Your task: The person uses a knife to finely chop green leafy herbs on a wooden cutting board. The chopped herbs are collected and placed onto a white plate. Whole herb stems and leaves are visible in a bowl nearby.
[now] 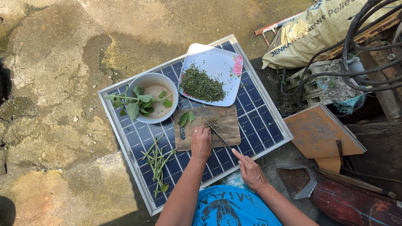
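We look down on cracked, stained concrete ground (54,83). On it lies a solar panel (259,121), tilted in frame, serving as work surface.

To the right of the panel: a printed feed sack (310,35), black cables (356,62), an orange board (318,132), a metal dustpan (298,181).

On the panel's far edge sits a square white plate (217,58) with a pink flower print, heaped with finely chopped greens (202,86). Just left of it, a white bowl (142,81) holds leafy stems (136,102) that hang over its rim.

Near us, a wooden cutting board (228,125) lies on the panel, touching the plate's near edge. Two whole leaves (186,118) rest on its far left part; a few chopped bits sit by the blade.

Stripped green stalks (157,161) lie on the panel left of the board.

Our left hand (201,141) rests on the board, fingers curled and pressed together; we cannot tell what is under them. Our right hand (250,169) is closed around the handle of a knife (217,133), index finger stretched along it, blade angled across the board just beside the left hand.
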